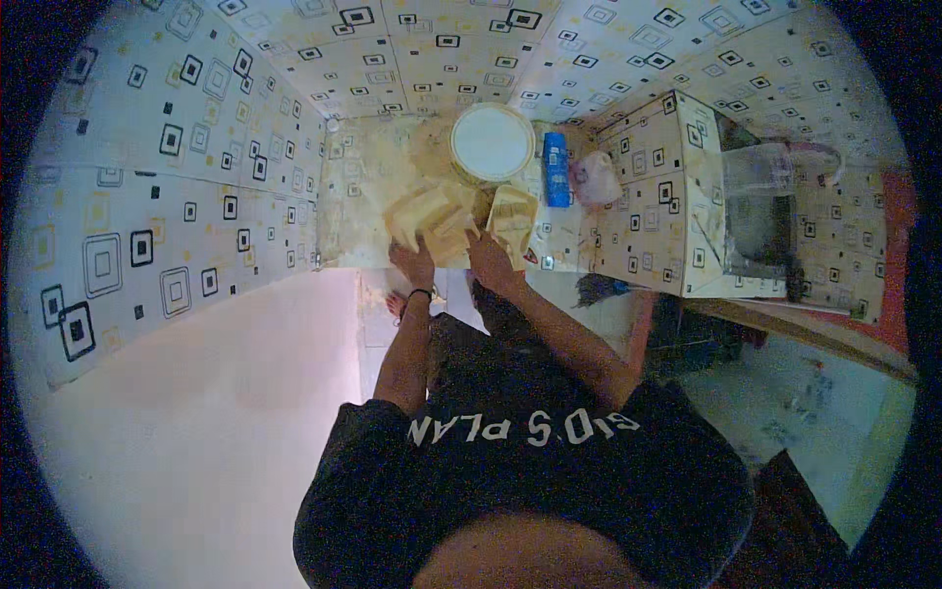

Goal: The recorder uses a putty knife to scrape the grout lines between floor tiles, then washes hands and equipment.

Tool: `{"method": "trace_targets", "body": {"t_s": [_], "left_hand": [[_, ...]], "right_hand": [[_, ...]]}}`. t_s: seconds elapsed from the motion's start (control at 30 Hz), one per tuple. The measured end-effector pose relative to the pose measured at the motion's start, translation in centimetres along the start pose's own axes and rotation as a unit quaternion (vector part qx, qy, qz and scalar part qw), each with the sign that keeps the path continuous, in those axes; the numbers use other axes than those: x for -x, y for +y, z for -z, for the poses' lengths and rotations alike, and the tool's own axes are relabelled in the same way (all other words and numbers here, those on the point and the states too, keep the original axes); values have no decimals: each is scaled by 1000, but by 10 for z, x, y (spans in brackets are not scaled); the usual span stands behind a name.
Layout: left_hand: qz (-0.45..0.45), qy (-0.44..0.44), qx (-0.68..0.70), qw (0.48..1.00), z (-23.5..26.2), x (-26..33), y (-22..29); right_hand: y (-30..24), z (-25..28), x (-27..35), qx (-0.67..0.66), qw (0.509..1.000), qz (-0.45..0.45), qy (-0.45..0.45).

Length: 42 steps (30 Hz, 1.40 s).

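Observation:
A pale yellow, crumpled piece that looks like folded cloth or paper (429,210) lies on the low tiled ledge in front of me. My left hand (413,265) is at its near edge, fingers bent over it. At its right corner my right hand (492,263) pinches the edge between thumb and fingers. Just beyond the right hand lies a second yellow, flatter folded piece (514,209). Blur and dim light hide what exactly the yellow pieces are made of.
A round white-lidded tub (493,142) stands behind the yellow pieces. Right of it are a blue packet (555,169) and a pale plastic bag (597,179). A tiled block (648,196) with a clear plastic container (760,169) rises at the right. Patterned tile walls enclose the ledge.

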<state>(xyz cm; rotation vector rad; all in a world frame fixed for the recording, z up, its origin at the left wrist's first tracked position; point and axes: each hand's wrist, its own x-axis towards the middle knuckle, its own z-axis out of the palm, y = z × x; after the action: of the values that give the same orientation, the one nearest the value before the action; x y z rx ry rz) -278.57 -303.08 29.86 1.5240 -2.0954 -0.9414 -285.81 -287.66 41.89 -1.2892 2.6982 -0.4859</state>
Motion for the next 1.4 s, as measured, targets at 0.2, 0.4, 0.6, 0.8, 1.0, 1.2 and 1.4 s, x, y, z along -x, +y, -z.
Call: {"method": "trace_targets", "body": {"t_s": [0.2, 0.4, 0.6, 0.8, 1.0, 1.2, 1.4], "left_hand": [[-490, -148, -11, 859, 24, -10, 208], [-646, -154, -242, 708, -8, -35, 223], [-678, -186, -280, 654, -9, -38, 244], [-635, -124, -184, 740, 23, -63, 236], [-374, -120, 92, 915, 71, -88, 242], [-187, -68, 276, 940, 107, -125, 136], [99, -77, 463, 877, 107, -115, 43]], "right_hand": [[46, -70, 31, 9, 1000, -3, -8], [13, -34, 35, -14, 993, -39, -109], [36, -59, 45, 18, 999, -11, -27], [20, -18, 36, -27, 992, -68, -102], [10, 21, 22, -125, 977, -107, -138], [21, -17, 25, -131, 987, -77, -58], [64, -88, 23, -304, 945, -113, -43]]}}
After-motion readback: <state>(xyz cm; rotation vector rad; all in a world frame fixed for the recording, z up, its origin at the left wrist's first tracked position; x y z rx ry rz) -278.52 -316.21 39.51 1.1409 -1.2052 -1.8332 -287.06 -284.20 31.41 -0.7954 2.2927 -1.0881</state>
